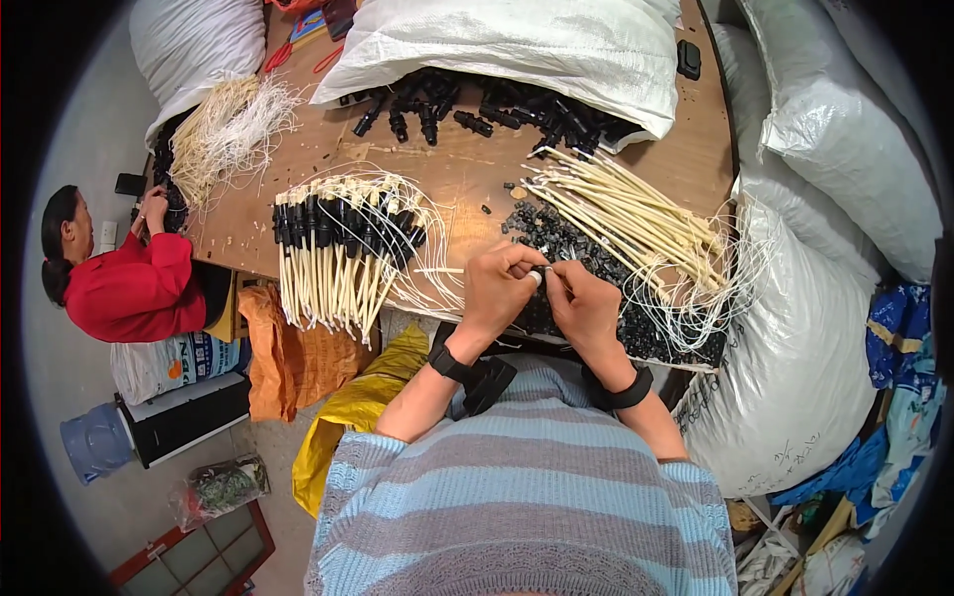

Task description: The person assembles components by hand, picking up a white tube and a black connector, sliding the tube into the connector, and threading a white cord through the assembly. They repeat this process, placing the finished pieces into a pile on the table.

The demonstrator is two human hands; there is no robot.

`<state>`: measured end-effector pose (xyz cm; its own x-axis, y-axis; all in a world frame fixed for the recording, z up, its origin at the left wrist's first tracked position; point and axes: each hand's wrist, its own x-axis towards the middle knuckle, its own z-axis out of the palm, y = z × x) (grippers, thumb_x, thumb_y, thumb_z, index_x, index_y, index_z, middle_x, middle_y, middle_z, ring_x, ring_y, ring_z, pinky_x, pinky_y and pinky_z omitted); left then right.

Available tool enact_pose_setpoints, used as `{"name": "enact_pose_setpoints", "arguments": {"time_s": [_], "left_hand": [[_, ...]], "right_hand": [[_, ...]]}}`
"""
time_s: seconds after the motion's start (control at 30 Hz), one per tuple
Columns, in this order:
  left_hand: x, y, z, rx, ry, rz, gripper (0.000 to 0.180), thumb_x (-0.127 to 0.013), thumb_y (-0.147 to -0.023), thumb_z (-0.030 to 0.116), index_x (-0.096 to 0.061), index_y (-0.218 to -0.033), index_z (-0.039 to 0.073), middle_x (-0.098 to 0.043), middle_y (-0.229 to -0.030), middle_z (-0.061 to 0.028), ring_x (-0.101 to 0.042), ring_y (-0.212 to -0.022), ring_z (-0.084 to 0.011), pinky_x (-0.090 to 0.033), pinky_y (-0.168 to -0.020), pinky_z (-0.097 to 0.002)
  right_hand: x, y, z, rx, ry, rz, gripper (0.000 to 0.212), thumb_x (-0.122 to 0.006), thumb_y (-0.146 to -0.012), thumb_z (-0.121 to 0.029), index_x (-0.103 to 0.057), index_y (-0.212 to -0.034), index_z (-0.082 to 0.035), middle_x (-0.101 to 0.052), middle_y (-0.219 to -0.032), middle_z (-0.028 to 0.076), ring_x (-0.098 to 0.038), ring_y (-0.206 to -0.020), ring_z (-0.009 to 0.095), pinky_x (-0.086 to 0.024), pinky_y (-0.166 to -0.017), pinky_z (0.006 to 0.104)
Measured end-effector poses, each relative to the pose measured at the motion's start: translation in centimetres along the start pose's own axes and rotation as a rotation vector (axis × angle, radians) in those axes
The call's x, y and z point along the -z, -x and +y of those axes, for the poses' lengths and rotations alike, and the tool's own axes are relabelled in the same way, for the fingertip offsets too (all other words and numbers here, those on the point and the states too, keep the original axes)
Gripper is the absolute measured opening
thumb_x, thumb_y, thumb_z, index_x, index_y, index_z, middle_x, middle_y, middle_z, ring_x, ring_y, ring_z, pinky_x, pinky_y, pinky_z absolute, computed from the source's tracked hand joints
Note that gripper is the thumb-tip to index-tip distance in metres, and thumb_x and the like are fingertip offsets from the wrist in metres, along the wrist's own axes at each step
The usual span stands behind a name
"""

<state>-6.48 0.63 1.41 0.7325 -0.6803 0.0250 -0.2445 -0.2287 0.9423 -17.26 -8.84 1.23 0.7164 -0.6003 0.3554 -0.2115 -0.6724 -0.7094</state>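
My left hand (pixel 502 289) is closed, its fingertips pinched together over the table's front edge. A cream sleeved wire (pixel 439 270) sticks out from its left side and seems to run into its grip. Close beside it, my right hand (pixel 585 304) pinches a small black piece (pixel 543 269), mostly hidden by the fingers. Beneath and behind both hands spreads a pile of small black plastic parts (pixel 556 230). On the right, a bundle of cream sleeved wires (pixel 626 214) with thin white ends lies across that pile. Left of my hands are wires joined to black sockets (pixel 323 223).
A white woven sack (pixel 507 40) spills black sockets (pixel 429 109) at the table's (pixel 477 164) far side. More wires (pixel 224 139) lie far left, near a person in red (pixel 139 283). Full white sacks (pixel 785 348) crowd the right side. Orange (pixel 288 353) and yellow bags (pixel 348 417) stand below left.
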Motion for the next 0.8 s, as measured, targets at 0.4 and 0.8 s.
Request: {"name": "enact_pose_setpoints", "arguments": {"time_s": [0.4,0.8], "left_hand": [[0.5,0.0,0.2,-0.105,-0.138,0.023,0.018,-0.067,-0.068,-0.004,-0.070,-0.084,0.005,-0.061,-0.066,-0.0024,-0.056,-0.059,-0.0126,-0.045,-0.056,-0.0257],[1.1,-0.2,-0.5,-0.217,-0.268,0.021,0.017,-0.069,-0.061,-0.002,-0.064,-0.075,0.004,-0.062,-0.074,-0.0057,-0.057,-0.078,-0.0248,-0.046,-0.068,-0.0334]], "right_hand": [[-0.1,0.1,0.1,-0.162,-0.168,-0.111,0.007,-0.069,-0.082,-0.012,-0.065,-0.086,-0.008,-0.059,-0.058,0.010,-0.059,-0.048,0.024,-0.043,-0.046,0.0338],[0.5,0.2,0.5,-0.161,-0.229,-0.184,0.012,-0.070,-0.082,-0.010,-0.067,-0.093,-0.005,-0.061,-0.063,0.008,-0.058,-0.053,0.016,-0.044,-0.050,0.0277]]}}
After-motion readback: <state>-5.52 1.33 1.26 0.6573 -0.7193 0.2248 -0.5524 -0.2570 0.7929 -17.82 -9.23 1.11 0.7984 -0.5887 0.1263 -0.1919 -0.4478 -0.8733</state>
